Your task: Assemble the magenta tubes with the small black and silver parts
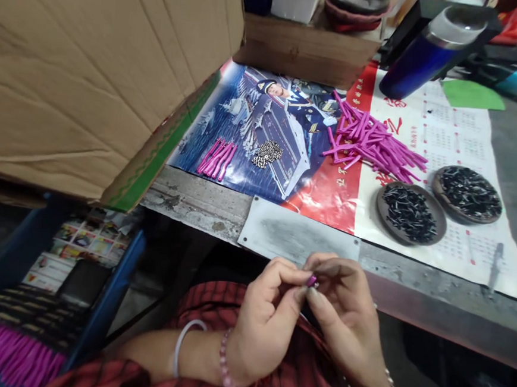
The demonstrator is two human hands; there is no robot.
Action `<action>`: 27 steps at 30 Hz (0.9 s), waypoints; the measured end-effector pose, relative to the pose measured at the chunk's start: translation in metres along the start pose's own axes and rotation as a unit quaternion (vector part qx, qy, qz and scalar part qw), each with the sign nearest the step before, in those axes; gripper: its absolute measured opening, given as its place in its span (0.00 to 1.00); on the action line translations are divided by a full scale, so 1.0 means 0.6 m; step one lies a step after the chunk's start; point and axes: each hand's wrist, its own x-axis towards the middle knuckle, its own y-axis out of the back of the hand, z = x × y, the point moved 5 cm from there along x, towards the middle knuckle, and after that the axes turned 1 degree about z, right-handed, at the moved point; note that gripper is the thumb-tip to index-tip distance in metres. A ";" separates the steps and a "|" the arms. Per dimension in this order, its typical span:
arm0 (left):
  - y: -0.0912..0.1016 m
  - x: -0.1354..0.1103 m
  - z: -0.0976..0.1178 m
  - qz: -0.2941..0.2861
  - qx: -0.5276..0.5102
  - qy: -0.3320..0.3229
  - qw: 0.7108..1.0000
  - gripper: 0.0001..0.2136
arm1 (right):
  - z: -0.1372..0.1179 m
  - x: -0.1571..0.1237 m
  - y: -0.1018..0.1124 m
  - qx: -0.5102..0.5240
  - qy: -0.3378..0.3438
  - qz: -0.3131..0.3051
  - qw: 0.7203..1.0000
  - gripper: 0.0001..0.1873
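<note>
My left hand (pixel 270 319) and my right hand (pixel 343 313) meet above my lap, just in front of the table edge. Between their pinched fingertips shows the end of a magenta plastic stick (pixel 312 280) with a tiny shiny metal bit at its tip. The fingers hide most of it. Ahead on the table lie a short row of magenta sticks (pixel 217 159) and a small heap of metal pieces (pixel 267 153). A larger loose pile of magenta sticks (pixel 373 137) is farther right. Two shallow bowls (pixel 379 208) (pixel 438 187) hold thin dark metal pieces.
A big cardboard box (pixel 107 74) stands at left. Below it, a blue bin (pixel 127 272) holds bundled magenta sticks (pixel 15 353). A blue tumbler (pixel 419 57), a green sheet (pixel 472 94) and a pen (pixel 496 266) are at right. A pale plate (pixel 298 232) is fixed at the table edge.
</note>
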 end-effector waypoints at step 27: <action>0.015 -0.009 -0.017 0.002 -0.003 -0.007 1.000 0.09 | -0.022 -0.021 -0.024 -0.326 0.153 0.075 0.930 0.06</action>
